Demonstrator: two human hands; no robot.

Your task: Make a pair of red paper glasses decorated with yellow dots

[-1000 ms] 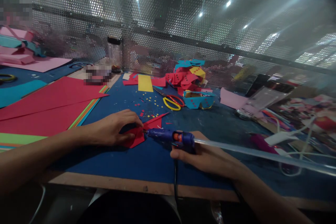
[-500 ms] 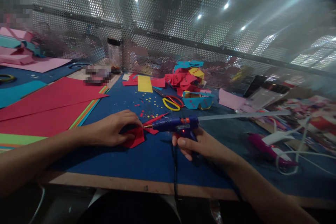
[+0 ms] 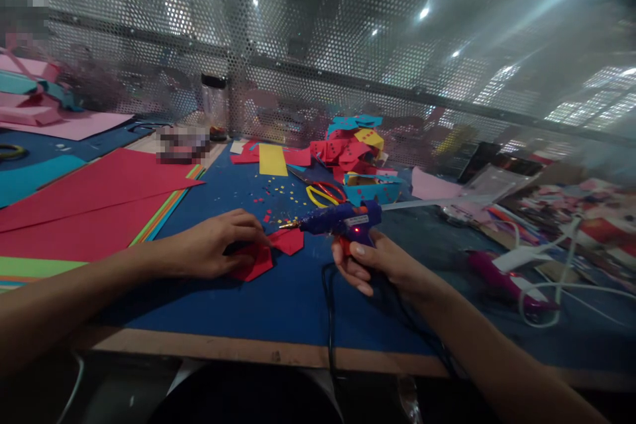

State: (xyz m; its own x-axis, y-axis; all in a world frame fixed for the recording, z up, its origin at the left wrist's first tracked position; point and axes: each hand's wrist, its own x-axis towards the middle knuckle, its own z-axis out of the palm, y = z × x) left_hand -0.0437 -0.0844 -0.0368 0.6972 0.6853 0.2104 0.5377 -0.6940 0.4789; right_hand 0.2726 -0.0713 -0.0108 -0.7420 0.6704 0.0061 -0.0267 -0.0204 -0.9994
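My left hand [image 3: 218, 244] rests palm down on a folded red paper piece [image 3: 268, 250] on the blue mat, its fingertips pinching the paper's edge. My right hand [image 3: 377, 265] is wrapped round the grip of a blue hot glue gun [image 3: 342, 220], held upright above the mat. The gun's nozzle points left, just above the red paper's upper edge. A clear glue stick [image 3: 437, 203] juts from the back of the gun toward the right. The gun's black cord [image 3: 328, 318] drops down toward the table's front edge.
Large red and coloured paper sheets [image 3: 94, 205] lie at left. Yellow-handled scissors [image 3: 322, 193], a yellow strip [image 3: 273, 159] and a heap of red and blue paper pieces [image 3: 355, 149] lie behind. A pink tool [image 3: 501, 281] and white cables sit at right. A perforated metal screen [image 3: 318, 46] backs the table.
My right hand has turned the glue gun from lying flat to upright and lifted it, nozzle rising off the red paper. My left hand has stayed on the paper.
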